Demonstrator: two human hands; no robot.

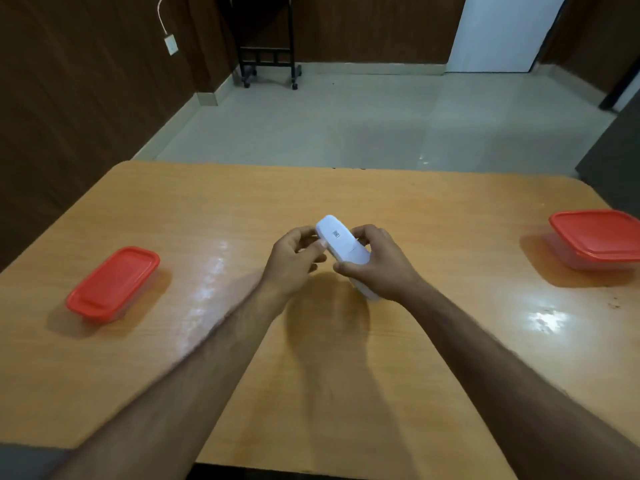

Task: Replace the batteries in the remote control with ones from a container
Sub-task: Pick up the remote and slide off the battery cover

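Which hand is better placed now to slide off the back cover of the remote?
Probably the left hand: its thumb lies on the remote back, while the right hand grips the body and steadies it.

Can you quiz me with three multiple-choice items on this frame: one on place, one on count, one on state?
1. Where is the remote?
A. flat on the table
B. held above the table in both hands
C. inside a container

2. How many red-lidded containers are on the table?
A. one
B. two
C. three

3. What state are their lids in?
A. both on
B. both off
C. one off

Answers:
1 B, the left hand and right hand grip it.
2 B, the left container and the right container.
3 A, each red lid covers its tub.
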